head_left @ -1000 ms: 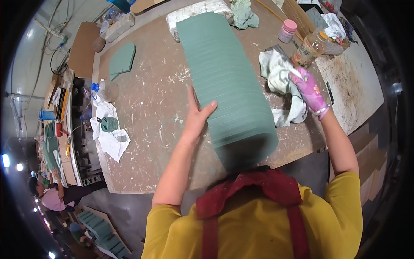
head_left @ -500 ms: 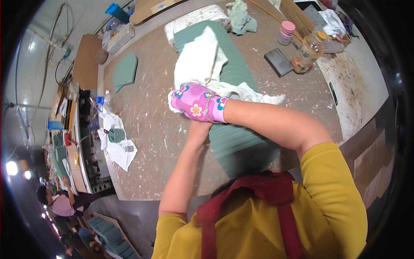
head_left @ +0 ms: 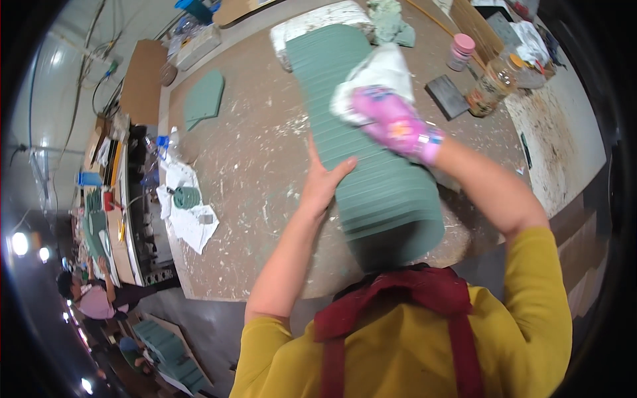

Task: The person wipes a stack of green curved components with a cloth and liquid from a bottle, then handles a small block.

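A long green ridged panel [head_left: 371, 172] with rounded ends lies in front of me, its far end on a white paint-smeared block [head_left: 317, 28]. My left hand [head_left: 325, 182] grips the panel's left edge, thumb on top and the other fingers partly hidden along the side. A pink flowered glove covers my right hand [head_left: 395, 126], slightly blurred. It presses a bunched white cloth [head_left: 388, 69] onto the right part of the ridged face. The glove and cloth hide that stretch of ridges.
A small green plate [head_left: 206, 96] lies left on the brown worktable [head_left: 259, 146]. Beyond my right hand are a dark block [head_left: 446, 97], a pink-lidded jar [head_left: 460, 52] and a bottle [head_left: 494, 85]. A green coil [head_left: 186, 197] sits on white cloth. Another person [head_left: 96, 298] works at far left.
My right hand has swept rightward with the cloth, uncovering more ridges. My left hand, earlier under the right forearm, now shows at the panel's left edge. The view has shifted slightly.
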A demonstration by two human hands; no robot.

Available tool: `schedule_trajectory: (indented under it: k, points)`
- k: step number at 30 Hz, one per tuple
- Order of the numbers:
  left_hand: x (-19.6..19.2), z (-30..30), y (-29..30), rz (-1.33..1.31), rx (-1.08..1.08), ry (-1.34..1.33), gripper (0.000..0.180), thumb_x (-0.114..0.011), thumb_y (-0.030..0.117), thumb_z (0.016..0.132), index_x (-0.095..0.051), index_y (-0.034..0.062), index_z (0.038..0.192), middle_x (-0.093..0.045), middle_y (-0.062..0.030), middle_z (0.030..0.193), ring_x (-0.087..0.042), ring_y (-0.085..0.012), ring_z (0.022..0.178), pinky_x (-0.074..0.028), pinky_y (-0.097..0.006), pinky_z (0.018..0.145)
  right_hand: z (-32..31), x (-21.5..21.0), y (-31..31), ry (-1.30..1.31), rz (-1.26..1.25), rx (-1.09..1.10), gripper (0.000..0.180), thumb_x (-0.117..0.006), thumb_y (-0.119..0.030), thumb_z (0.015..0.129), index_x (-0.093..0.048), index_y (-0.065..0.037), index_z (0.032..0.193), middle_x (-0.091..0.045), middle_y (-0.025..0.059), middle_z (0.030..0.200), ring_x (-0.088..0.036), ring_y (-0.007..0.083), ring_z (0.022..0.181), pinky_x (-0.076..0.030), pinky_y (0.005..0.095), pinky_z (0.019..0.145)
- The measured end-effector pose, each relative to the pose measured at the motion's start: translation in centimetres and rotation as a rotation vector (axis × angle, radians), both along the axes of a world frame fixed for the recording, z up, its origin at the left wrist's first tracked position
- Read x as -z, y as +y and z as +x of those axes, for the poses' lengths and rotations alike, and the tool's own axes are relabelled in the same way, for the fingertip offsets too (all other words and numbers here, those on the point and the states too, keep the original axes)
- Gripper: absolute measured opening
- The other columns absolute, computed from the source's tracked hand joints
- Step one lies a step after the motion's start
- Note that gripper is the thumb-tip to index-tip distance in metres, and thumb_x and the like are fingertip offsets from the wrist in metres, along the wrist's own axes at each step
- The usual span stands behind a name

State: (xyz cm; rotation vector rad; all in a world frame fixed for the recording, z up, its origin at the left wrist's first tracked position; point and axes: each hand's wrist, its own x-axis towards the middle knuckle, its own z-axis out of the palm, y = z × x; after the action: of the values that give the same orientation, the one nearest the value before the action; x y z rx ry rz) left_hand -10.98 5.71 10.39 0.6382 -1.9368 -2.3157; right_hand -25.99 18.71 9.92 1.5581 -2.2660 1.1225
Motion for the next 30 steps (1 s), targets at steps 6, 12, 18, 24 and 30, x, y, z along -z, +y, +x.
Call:
schedule_trajectory:
  k: [6,12,18,24,30]
  points:
    - [1.6,-0.1,-0.6,0.035,-0.007,-0.027,0.086,-0.072,0.011,0.078,-0.017,0.0071,0.145,-0.045,-0.0135,0.132,-0.047,-0.0245,0.12,-0.039,-0.037,0.101,1.9,-1.2,-7.8,0.136,0.194,-0.194,0.025,-0.06,-0.014,0.076,-0.059,-0.003,0.099,-0.061,0.0151,0.09,-0.063,0.0307,0.086,-0.05,0.0415,0.078]
    - [-0.2,-0.1,0.4,0.01,-0.019,-0.001,0.086,-0.073,0.017,0.078,-0.02,0.0096,0.145,-0.042,-0.0141,0.136,-0.043,-0.0272,0.124,-0.037,-0.04,0.103,-1.6,2.8,5.1,-0.611,-0.066,0.197,0.035,-0.057,-0.028,0.089,-0.055,-0.006,0.117,-0.062,0.0172,0.099,-0.062,0.0292,0.09,-0.049,0.0381,0.084]
    - [-0.5,0.2,-0.3,-0.008,-0.009,-0.058,0.095,-0.072,0.014,0.079,-0.008,0.0059,0.148,-0.039,-0.0189,0.139,-0.039,-0.0296,0.128,-0.033,-0.04,0.106,-1.3,7.5,12.2,-0.537,0.121,0.452,0.045,-0.061,-0.035,0.089,-0.056,0.002,0.114,-0.06,0.0222,0.108,-0.059,0.0313,0.1,-0.045,0.0371,0.09]
    - [-0.6,-0.4,-0.9,0.059,-0.024,-0.016,0.098,-0.073,0.014,0.078,-0.005,0.0068,0.149,-0.035,-0.0182,0.141,-0.038,-0.0288,0.128,-0.033,-0.039,0.106,-3.9,0.6,8.4,-0.619,-0.14,0.269,0.043,-0.058,-0.027,0.091,-0.052,-0.001,0.125,-0.056,0.014,0.124,-0.054,0.0237,0.112,-0.043,0.0312,0.094]
    - [-0.1,-1.0,-0.1,0.039,-0.019,-0.038,0.087,-0.071,0.01,0.079,-0.015,0.0073,0.146,-0.044,-0.0145,0.134,-0.046,-0.0255,0.121,-0.037,-0.037,0.102,-1.2,0.3,-2.8,-0.339,0.041,-0.177,0.024,-0.061,-0.016,0.079,-0.06,-0.004,0.098,-0.06,0.0151,0.096,-0.06,0.0297,0.083,-0.05,0.0399,0.074]
